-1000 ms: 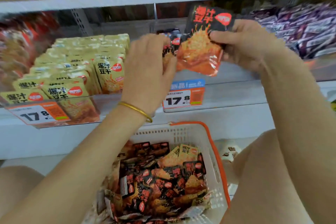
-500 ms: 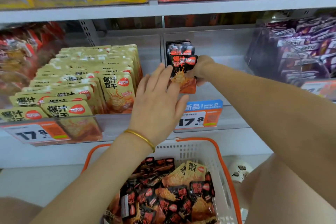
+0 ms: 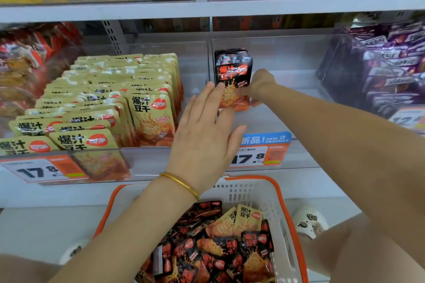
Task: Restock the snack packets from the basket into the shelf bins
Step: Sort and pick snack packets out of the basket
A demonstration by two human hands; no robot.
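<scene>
Thin gold bangle [image 3: 181, 182] on left wrist; white charm-studded clogs [image 3: 309, 223].

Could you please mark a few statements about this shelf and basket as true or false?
1. The black packets stand upright in the middle bin. True.
2. The left hand is curled round a packet. False: its fingers are straight, with the tips at the front black packet.
3. Yellow packets fill the bin left of the black ones. True.
4. The basket holds only black packets. False: a couple of yellow ones lie among them.
5. The right hand is down in the basket. False: it is up in the middle bin, holding the front black packet by its side.
</scene>
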